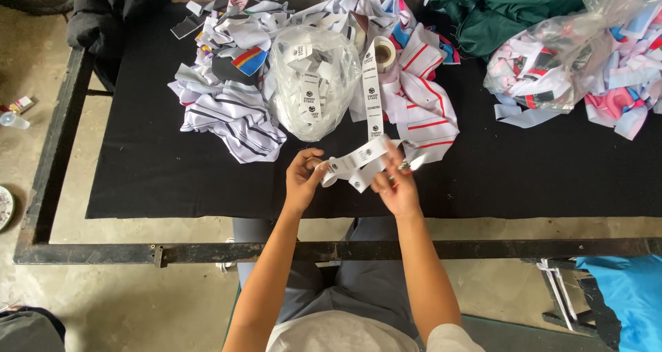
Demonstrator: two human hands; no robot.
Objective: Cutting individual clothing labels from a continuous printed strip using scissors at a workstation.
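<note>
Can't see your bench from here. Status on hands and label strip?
Left hand pinching white label strip. Right hand on strip with small metal tool, unclear. Roll behind, clear bag of cut labels beside.

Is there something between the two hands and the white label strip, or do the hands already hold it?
Nothing visible stands between them. The left hand and the right hand both grip the white label strip directly, above the black cloth. The strip runs up to its roll, passing beside the clear bag of labels.
</note>
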